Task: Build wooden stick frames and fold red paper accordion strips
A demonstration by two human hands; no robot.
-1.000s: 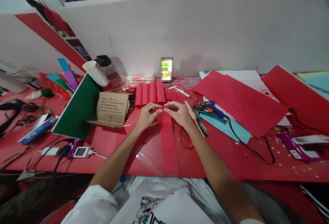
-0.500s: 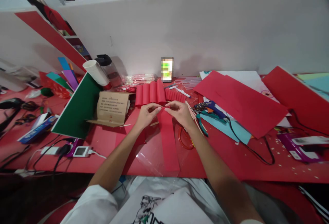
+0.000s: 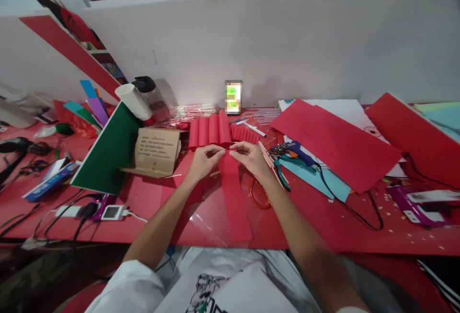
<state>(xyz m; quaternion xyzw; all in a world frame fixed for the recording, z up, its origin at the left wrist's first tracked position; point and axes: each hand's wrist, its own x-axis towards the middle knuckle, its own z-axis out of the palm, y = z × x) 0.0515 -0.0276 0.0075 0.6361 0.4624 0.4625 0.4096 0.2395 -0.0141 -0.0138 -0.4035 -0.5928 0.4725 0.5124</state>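
Observation:
A long red paper strip [image 3: 233, 202] runs from the table's front edge up to my hands. My left hand [image 3: 207, 160] pinches its far end on the left side. From the right, my right hand [image 3: 249, 158] pinches the same end, fingertips close to the left ones. The far end looks narrowly rolled or folded between the fingers; the exact shape is too small to tell. Just beyond my hands sit several red paper rolls [image 3: 209, 130] side by side, with smaller red rolls [image 3: 245, 133] to their right.
To the left stand an opened cardboard box [image 3: 157, 152] and a green board [image 3: 108, 152]. On the right lie a blue glue gun [image 3: 300, 152], teal-handled pliers [image 3: 282, 174], red-handled scissors [image 3: 259, 193] and red paper sheets [image 3: 341, 145]. A phone [image 3: 233, 97] leans against the partition.
The paper strip's near end has shifted slightly right and toward me. Both hands keep their pinch at its far end, nearly in the same place.

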